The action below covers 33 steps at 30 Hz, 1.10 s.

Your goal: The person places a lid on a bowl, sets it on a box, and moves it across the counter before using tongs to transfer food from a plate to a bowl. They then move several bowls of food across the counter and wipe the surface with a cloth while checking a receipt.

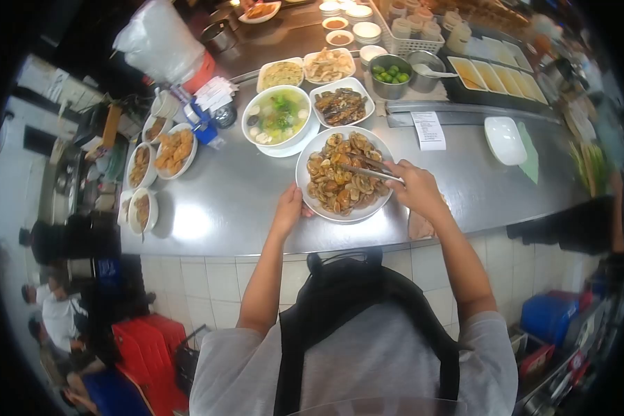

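A round white plate (305, 187) heaped with clams (347, 187) in brown sauce sits on the steel counter in front of me. My left hand (291, 206) grips the plate's left rim, its fingers partly hidden at the edge. Closed around metal tongs (376, 172), my right hand (414, 186) is over the plate's right side, and the tongs' tips reach into the clams. Just behind the plate stand a white bowl of soup (277, 116) with greens and a square dish of dark glazed food (340, 105). A folded cloth (420, 225) lies under my right forearm.
Bowls of fried food (176, 151) stand at the left. A paper receipt (429, 131) and an empty white dish (505, 141) lie to the right. Green limes (390, 73) fill a metal pot at the back, near sauce trays (492, 75). Red chairs (149, 357) are at lower left.
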### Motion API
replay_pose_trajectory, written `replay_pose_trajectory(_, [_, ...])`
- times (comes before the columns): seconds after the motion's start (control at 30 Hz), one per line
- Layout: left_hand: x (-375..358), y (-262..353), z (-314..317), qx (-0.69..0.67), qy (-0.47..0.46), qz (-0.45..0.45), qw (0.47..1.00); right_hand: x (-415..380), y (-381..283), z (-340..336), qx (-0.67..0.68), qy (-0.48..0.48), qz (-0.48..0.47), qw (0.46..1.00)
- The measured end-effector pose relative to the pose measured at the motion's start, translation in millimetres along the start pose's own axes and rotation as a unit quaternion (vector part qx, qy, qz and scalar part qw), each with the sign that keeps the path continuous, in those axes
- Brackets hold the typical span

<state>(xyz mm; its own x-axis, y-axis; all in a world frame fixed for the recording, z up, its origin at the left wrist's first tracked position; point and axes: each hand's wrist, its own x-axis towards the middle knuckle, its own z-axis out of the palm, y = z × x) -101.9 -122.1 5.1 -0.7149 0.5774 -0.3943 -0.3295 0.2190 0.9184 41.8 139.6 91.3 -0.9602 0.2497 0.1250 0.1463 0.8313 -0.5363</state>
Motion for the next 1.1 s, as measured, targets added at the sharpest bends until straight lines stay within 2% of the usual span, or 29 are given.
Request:
replay_pose_trajectory(0.13, [-11.9, 6.2, 13.7, -0.003, 0.049, -0.002, 0.999, 18.5, -4.3, 6.9, -0.007, -0.016, -0.075, 0.997])
replay_pose_trajectory(0.33, [-16.9, 2.0, 15.1, -0.055, 0.048, -0.017, 0.997, 28.3, -16.4, -6.3, -0.073, -0.033, -0.109, 0.991])
replay_pose_trajectory(0.37, [-14.9, 3.1, 15.1, -0.068, 0.048, -0.013, 0.996, 30.1, -19.6, -20.0, -0.081, -0.031, -0.111, 0.99])
replay_pose_trajectory(0.43, [-12.9, 0.5, 13.2, -0.066, 0.041, -0.002, 0.997, 30.2, -21.7, -43.2, -0.107, -0.03, -0.044, 0.993])
replay_pose_trajectory(0.5, [-14.0, -4.6, 12.4, -0.059, 0.036, 0.003, 0.998, 33.6, -7.4, -34.3, -0.12, -0.006, -0.044, 0.992])
replay_pose_trajectory(0.57, [-12.8, -4.0, 12.6, -0.03, 0.038, 0.015, 0.999, 35.8, -1.1, -20.6, -0.149, -0.006, -0.083, 0.985])
replay_pose_trajectory(0.67, [-18.0, -4.6, 20.5, -0.062, 0.047, 0.015, 0.997, 33.9, -14.1, -2.2, -0.151, 0.033, -0.074, 0.985])
replay_pose_trajectory(0.8, [-18.1, -8.7, 20.6, -0.062, 0.049, 0.016, 0.997, 32.1, -36.3, -1.9, -0.134, 0.034, -0.054, 0.989])
replay_pose_trajectory(0.87, [-17.4, -7.8, 19.9, -0.072, 0.041, 0.019, 0.996, 36.0, -38.0, 4.6, -0.138, 0.01, -0.084, 0.987])
replay_pose_trajectory(0.97, [-18.0, -5.9, 19.5, -0.078, 0.036, 0.007, 0.996, 45.6, -43.6, 2.7, -0.154, -0.032, -0.074, 0.985])
replay_pose_trajectory(1.1, [-19.6, -4.8, 18.4, -0.081, 0.023, 0.021, 0.996, 43.6, -39.6, -49.8, -0.134, -0.071, -0.054, 0.987])
